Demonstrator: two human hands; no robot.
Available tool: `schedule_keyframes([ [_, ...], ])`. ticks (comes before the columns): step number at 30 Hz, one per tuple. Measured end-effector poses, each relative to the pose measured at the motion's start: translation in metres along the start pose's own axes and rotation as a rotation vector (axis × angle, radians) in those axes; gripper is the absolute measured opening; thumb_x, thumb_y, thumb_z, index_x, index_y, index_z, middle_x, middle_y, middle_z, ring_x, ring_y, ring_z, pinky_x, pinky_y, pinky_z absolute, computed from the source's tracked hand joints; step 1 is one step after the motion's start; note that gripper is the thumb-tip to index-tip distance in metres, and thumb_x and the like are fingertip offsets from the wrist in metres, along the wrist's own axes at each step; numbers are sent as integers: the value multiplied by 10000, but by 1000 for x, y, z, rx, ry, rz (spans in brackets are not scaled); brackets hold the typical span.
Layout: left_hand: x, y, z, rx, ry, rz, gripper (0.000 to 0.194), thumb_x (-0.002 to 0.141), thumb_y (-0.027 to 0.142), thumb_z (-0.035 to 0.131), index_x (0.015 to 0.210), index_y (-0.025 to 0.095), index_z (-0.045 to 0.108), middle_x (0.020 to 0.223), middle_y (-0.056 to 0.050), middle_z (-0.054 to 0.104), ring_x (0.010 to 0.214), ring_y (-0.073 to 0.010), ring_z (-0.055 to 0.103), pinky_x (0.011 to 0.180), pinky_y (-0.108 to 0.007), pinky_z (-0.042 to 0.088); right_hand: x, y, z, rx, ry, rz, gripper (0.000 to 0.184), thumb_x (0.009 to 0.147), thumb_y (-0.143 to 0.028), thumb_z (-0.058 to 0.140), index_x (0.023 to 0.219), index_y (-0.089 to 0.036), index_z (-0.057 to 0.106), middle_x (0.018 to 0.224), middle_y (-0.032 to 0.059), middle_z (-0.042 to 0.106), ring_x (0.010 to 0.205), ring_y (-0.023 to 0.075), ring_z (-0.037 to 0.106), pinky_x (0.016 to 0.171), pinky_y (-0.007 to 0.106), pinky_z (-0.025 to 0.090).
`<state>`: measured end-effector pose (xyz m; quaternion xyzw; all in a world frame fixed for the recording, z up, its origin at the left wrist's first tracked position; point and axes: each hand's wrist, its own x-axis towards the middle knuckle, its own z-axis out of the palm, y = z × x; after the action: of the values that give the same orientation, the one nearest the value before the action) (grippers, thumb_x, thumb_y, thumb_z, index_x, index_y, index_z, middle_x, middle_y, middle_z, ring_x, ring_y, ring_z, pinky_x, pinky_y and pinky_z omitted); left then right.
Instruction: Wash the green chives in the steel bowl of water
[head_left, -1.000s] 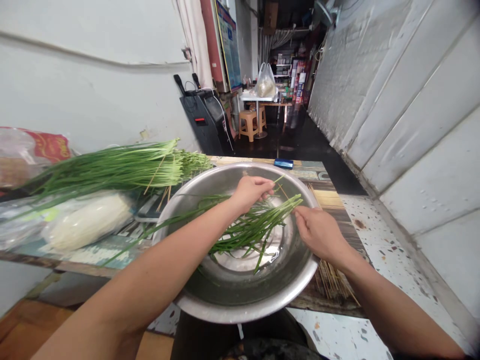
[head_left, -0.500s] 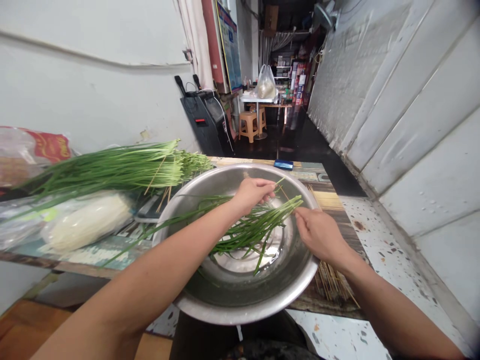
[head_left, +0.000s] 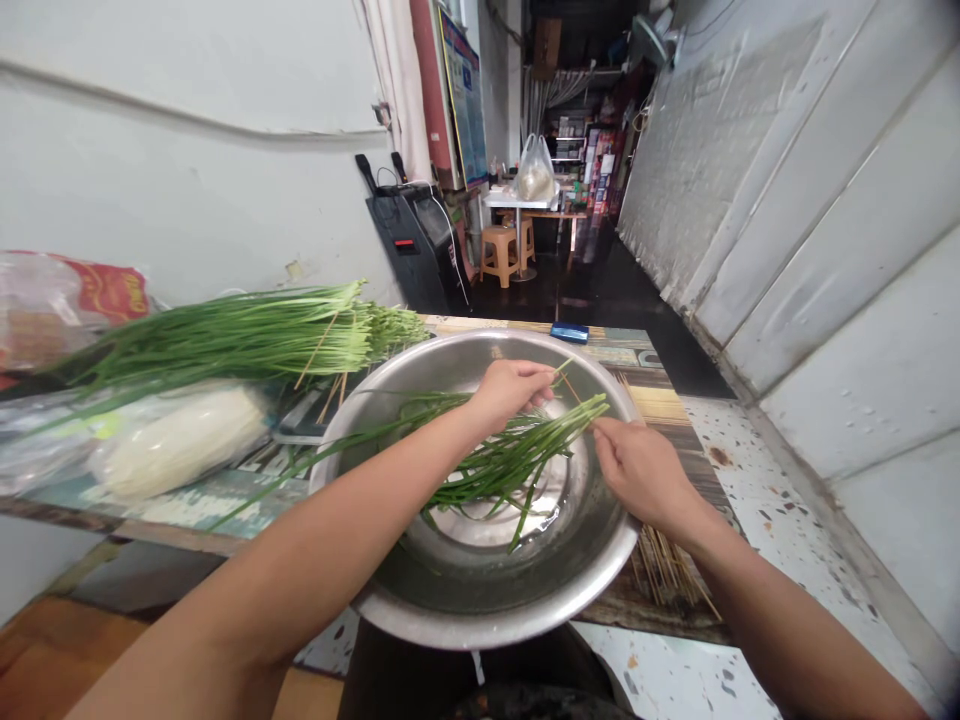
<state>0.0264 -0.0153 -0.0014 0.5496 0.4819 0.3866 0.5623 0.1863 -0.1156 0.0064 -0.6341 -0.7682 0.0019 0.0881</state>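
Observation:
Over a steel basin (head_left: 480,622), my left hand (head_left: 514,392) pinches a green garlic chive stalk (head_left: 564,366), its pale end poking past the fingertips. A thin bamboo skewer (head_left: 571,387) slants between the hands, with its tip close to that stalk; whether it has pierced the stalk I cannot tell. My right hand (head_left: 637,465) is closed on the skewer's lower end by the basin's right rim. Between the hands lies a bunch of garlic chives (head_left: 517,455), cut ends pointing right, over the shiny basin bottom. The skewer passes behind these ends.
A large pile of garlic chives (head_left: 225,335) lies left of the basin, behind a plastic-wrapped white bundle (head_left: 180,440). Loose bamboo skewers (head_left: 671,570) lie right of the basin. Behind it sits a blue box (head_left: 569,332). A black speaker (head_left: 412,245) leans by the wall.
The view has shifted very slightly. Both hands keep nearly the same pose, and the chive stalk and skewer stay between them.

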Motion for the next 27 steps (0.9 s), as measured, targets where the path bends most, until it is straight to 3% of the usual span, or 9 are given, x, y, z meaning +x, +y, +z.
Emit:
schedule_keyframes([
  [27,-1,1,0,-16,2,-22,162,775,150,620,902,71,682,601,-32,625,465,-48,474,423,-170,336,0,1,1,3,9,-3,276,897,-227,307,761,-186,543,664,42,615,622,158,538,584,266,245],
])
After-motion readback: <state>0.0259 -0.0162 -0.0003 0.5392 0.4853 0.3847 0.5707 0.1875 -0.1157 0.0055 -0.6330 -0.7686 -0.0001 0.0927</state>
